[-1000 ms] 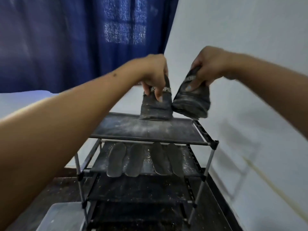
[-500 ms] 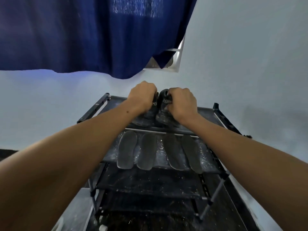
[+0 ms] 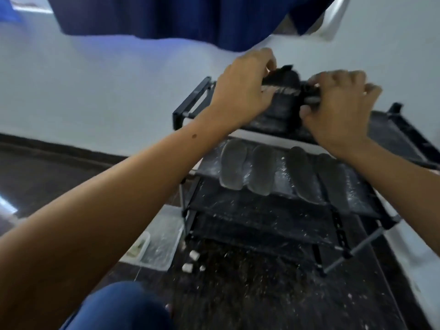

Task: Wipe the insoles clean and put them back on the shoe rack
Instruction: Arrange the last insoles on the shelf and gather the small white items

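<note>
A black shoe rack (image 3: 385,136) stands against the white wall, dusted with white powder. Several dark grey insoles (image 3: 263,171) lie side by side on its second shelf, also dusty. On the top shelf stands a black shoe (image 3: 283,101), which my left hand (image 3: 242,91) grips at its left side and collar. My right hand (image 3: 338,110) grips a second black shoe (image 3: 309,90) pressed against the first; my fingers hide most of it.
A clear plastic tub (image 3: 159,241) sits on the dark floor left of the rack. Small white pieces (image 3: 192,256) and powder lie on the floor before it. My knee in blue cloth (image 3: 119,306) is at the bottom. A blue curtain (image 3: 190,15) hangs above.
Both hands came down and together, bringing the two shoes from the air onto the top shelf. My view has tilted down toward the rack and floor.
</note>
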The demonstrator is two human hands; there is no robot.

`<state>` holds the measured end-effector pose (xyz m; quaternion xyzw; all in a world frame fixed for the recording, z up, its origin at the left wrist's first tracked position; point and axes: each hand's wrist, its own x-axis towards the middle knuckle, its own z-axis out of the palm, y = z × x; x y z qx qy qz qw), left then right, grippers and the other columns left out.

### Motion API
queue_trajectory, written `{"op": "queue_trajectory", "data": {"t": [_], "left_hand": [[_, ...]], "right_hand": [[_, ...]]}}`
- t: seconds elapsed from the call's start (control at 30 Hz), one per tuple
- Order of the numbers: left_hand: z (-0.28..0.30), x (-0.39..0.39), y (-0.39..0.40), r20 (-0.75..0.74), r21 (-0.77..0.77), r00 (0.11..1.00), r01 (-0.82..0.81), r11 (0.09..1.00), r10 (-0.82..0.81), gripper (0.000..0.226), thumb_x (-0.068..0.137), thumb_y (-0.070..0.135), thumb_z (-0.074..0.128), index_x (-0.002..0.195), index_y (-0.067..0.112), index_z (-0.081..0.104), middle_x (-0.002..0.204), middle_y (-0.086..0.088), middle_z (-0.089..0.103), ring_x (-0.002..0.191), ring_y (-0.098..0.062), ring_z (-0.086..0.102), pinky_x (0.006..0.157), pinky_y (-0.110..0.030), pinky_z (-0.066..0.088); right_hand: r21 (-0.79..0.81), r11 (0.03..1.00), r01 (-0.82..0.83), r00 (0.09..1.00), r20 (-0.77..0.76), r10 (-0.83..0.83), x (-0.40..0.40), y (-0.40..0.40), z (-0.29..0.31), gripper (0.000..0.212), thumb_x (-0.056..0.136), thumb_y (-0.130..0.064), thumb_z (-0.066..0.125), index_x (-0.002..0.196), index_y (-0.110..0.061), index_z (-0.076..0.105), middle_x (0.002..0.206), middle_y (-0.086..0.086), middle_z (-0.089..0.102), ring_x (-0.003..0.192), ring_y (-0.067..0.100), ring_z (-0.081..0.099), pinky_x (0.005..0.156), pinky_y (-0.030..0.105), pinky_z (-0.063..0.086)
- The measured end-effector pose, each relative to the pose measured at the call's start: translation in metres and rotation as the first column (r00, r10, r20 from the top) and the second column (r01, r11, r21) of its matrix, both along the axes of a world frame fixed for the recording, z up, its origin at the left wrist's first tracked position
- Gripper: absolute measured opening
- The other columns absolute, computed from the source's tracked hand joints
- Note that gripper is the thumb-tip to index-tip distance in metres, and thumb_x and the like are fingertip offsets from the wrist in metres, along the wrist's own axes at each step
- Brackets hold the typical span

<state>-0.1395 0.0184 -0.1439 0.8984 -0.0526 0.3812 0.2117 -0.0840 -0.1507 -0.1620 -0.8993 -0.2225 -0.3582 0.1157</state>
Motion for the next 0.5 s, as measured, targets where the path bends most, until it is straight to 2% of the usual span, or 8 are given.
{"op": "queue_trajectory", "data": {"t": [0.03,0.1,0.13,0.2,0.27,0.33,0.43,0.5], "left_hand": [[-0.012,-0.013,0.01,0.011,-0.057,1.0,0.024,0.998,-0.024,0.019,0.077,0.019,0.061,0.095,0.012,0.064,0.089,0.002,0.066,0.081,-0.013,0.059,0.075,-0.03,0.048],[-0.045,-0.035,0.032,-0.06,-0.156,0.998,0.017,0.988,-0.026,0.008,0.078,0.017,0.062,0.083,0.013,0.067,0.077,0.007,0.065,0.072,-0.009,0.06,0.072,-0.026,0.049],[-0.066,-0.043,0.044,-0.13,-0.21,0.991,-0.012,0.978,-0.015,0.005,0.08,0.016,0.063,0.081,0.014,0.068,0.076,0.008,0.066,0.071,-0.009,0.062,0.073,-0.025,0.05],[-0.112,-0.058,0.067,-0.273,-0.31,0.962,-0.083,0.947,-0.005,0.006,0.082,0.013,0.064,0.08,0.015,0.069,0.075,0.009,0.067,0.07,-0.004,0.062,0.07,-0.017,0.05],[-0.165,-0.071,0.085,-0.401,-0.35,0.916,-0.152,0.924,-0.001,0.01,0.082,0.009,0.064,0.08,0.018,0.069,0.075,0.01,0.066,0.068,0.001,0.06,0.068,-0.013,0.048],[-0.223,-0.08,0.1,-0.518,-0.351,0.856,-0.22,0.91,0.007,0.012,0.082,0.007,0.063,0.081,0.017,0.07,0.076,0.004,0.069,0.069,-0.006,0.063,0.071,-0.021,0.052],[-0.311,-0.09,0.111,-0.668,-0.302,0.744,-0.28,0.911,0.008,0.011,0.08,0.005,0.061,0.083,0.009,0.07,0.08,-0.006,0.072,0.078,-0.024,0.068,0.074,-0.034,0.053],[-0.362,-0.096,0.11,-0.777,-0.227,0.63,-0.272,0.935,-0.005,0.011,0.079,0.004,0.058,0.083,0.006,0.067,0.084,-0.012,0.071,0.083,-0.032,0.066,0.073,-0.033,0.047]], "right_hand": [[0.045,0.997,-0.058,0.997,0.046,0.056,-0.006,0.005,-0.014,0.038,0.079,-0.024,0.059,0.115,-0.015,0.056,0.122,0.011,0.054,0.117,0.027,0.037,0.094,0.042,0.026],[0.091,0.986,-0.139,0.981,0.152,0.124,-0.018,0.018,-0.053,0.032,0.082,-0.029,0.056,0.111,-0.017,0.057,0.122,0.009,0.053,0.117,0.023,0.036,0.094,0.039,0.024],[0.114,0.979,-0.172,0.974,0.171,0.151,-0.024,0.028,-0.076,0.029,0.083,-0.03,0.056,0.109,-0.017,0.057,0.122,0.009,0.053,0.117,0.023,0.038,0.094,0.039,0.024],[0.169,0.95,-0.261,0.963,0.118,0.244,-0.034,0.05,-0.125,0.022,0.085,-0.027,0.058,0.104,-0.016,0.06,0.12,0.008,0.054,0.113,0.024,0.043,0.092,0.037,0.026],[0.235,0.907,-0.349,0.929,-0.038,0.368,-0.046,0.072,-0.175,0.014,0.085,-0.021,0.061,0.096,-0.013,0.062,0.111,0.007,0.056,0.105,0.021,0.046,0.088,0.033,0.032],[0.277,0.88,-0.385,0.849,-0.268,0.455,-0.055,0.092,-0.227,0.004,0.085,-0.014,0.061,0.087,-0.012,0.062,0.099,0.002,0.057,0.097,0.017,0.049,0.082,0.027,0.038],[0.235,0.889,-0.393,0.679,-0.578,0.453,-0.063,0.118,-0.301,0.005,0.085,-0.013,0.059,0.083,-0.013,0.064,0.091,-0.001,0.06,0.091,0.018,0.055,0.077,0.03,0.046],[0.19,0.9,-0.392,0.601,-0.688,0.407,-0.067,0.131,-0.343,0.007,0.085,-0.013,0.059,0.084,-0.011,0.065,0.093,0.001,0.061,0.092,0.019,0.056,0.077,0.032,0.047]]}}
